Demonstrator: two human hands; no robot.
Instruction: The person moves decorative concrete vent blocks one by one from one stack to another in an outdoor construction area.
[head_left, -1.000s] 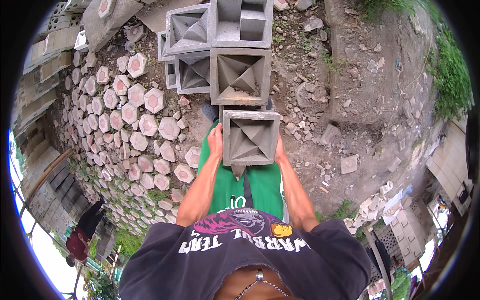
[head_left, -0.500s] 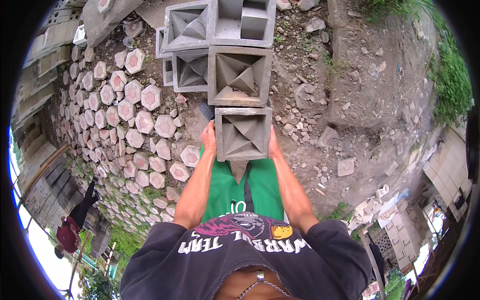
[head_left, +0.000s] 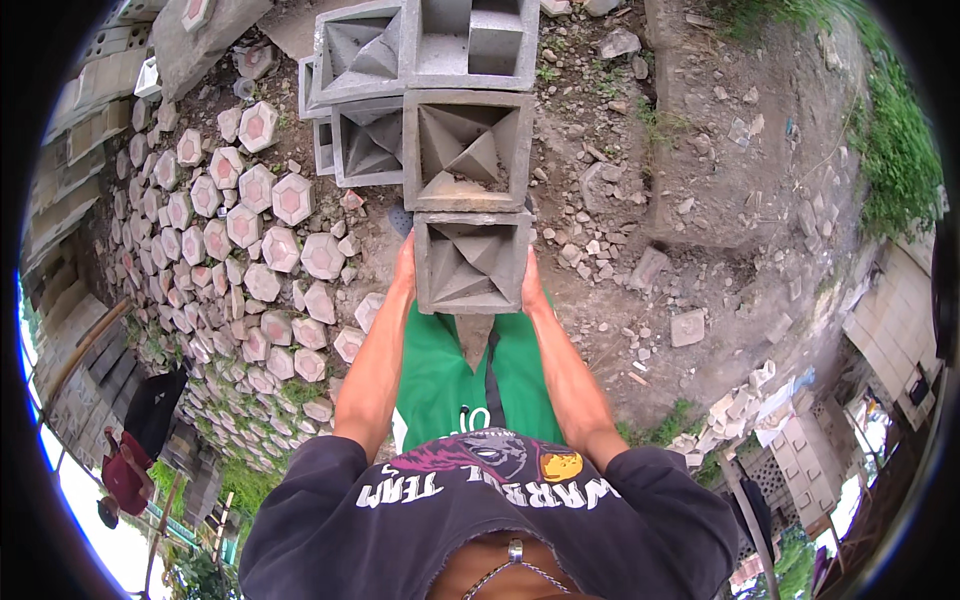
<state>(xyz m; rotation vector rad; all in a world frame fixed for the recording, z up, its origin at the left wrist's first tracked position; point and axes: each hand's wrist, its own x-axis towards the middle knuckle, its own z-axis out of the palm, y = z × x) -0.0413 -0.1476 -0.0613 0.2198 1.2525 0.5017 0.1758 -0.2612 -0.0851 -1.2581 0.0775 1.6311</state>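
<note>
From where I stand, the landmark is the weathered grey-brown square concrete block (head_left: 468, 150) with faceted, pyramid-like faces sunk in its frame. Directly on the near side of it, toward the person's body, is the plain grey square concrete block (head_left: 473, 263) of similar pattern. The two edges look flush, though from above I can't tell whether they actually touch.

The person's bare left hand (head_left: 405, 265) and bare right hand (head_left: 532, 285) are apart, clamped on opposite side walls of that grey block; the fingertips are mostly hidden. For a good hold, I'd press evenly from both sides, keep the face level, keep the elbows close, and keep fingers out of the seam by the landmark, where they could be pinched.

Beyond the landmark sits a light grey concrete block with stepped recesses (head_left: 455, 60); to its left, a darker grey faceted concrete block (head_left: 370, 140).

As for writing, I see no marking on the blocks. Well nearer than the landmark, the dark cotton T-shirt (head_left: 480, 545) carries large pale lettering and a purple, grey and yellow print, and the bright green cloth legwear (head_left: 430, 365) has a small white mark.
</note>
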